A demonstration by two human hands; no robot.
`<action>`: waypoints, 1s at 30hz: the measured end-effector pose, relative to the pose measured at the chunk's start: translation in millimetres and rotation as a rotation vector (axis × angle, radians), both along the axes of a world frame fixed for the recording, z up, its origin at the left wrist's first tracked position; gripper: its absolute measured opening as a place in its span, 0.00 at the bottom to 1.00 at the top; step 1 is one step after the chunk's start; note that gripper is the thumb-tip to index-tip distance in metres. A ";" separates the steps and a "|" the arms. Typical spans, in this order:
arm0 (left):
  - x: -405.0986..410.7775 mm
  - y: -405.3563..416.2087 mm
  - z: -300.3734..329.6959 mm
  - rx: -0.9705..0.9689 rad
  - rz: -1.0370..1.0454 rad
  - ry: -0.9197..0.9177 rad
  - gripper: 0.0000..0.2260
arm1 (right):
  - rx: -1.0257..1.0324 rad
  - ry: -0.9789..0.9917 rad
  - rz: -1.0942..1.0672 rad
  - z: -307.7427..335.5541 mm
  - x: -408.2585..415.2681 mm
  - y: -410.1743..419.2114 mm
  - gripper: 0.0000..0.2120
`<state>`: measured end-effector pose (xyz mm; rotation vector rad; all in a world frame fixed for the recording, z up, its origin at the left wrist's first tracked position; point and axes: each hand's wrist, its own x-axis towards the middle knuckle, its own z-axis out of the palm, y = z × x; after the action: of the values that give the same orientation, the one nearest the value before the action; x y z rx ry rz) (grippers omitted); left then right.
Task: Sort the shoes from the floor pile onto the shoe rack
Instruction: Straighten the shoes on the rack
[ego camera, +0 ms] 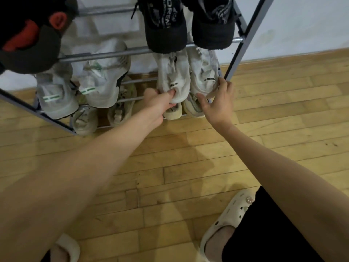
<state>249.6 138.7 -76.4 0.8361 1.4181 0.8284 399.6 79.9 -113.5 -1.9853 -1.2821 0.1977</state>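
My cream foam clog [229,214] stands nearest, on the wood floor [170,167]. My left hand [160,103] pinches the heel of a white knit sneaker [174,80] on the grey metal shoe rack [105,54], to push it straight. My right hand [217,103], fingers spread, steadies the matching sneaker [204,76] just beside it.

Single head-worn wide-angle view, looking forward and steeply down from above. Close to the shoe rack [234,59] filling the upper half of the frame; wooden floor [170,157] across the middle; forearms entering from the lower corners.
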 end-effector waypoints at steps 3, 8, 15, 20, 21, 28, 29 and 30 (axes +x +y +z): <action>9.9 6.7 12.2 0.018 -0.019 0.005 0.15 | -0.007 -0.006 0.002 1.5 1.7 0.4 0.35; 14.5 5.8 7.8 -0.066 0.009 0.002 0.15 | -0.005 0.009 -0.015 1.1 1.3 1.5 0.33; 9.8 9.4 -5.4 -0.070 -0.057 0.024 0.18 | -0.009 0.046 -0.036 0.0 -0.3 4.0 0.33; 11.3 13.0 -1.7 -0.030 -0.206 0.183 0.17 | -0.018 0.037 -0.046 0.4 -4.9 2.6 0.34; 9.8 13.3 -1.2 -0.025 -0.239 0.218 0.18 | -0.017 0.037 -0.058 0.4 -8.0 1.5 0.33; -49.3 -0.3 12.3 0.045 -0.461 0.411 0.21 | -0.481 0.083 -0.035 -15.9 -60.1 -23.8 0.30; -66.2 -1.2 12.4 0.046 -0.445 0.413 0.20 | -0.544 0.130 0.006 -17.6 -68.4 -25.8 0.26; -85.3 -3.1 12.8 0.042 -0.417 0.411 0.18 | -0.580 0.159 0.046 -18.1 -77.5 -25.7 0.22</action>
<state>164.3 135.6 -63.6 1.3346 1.5041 0.3788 322.1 54.2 -131.6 -2.3542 -1.2600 0.8113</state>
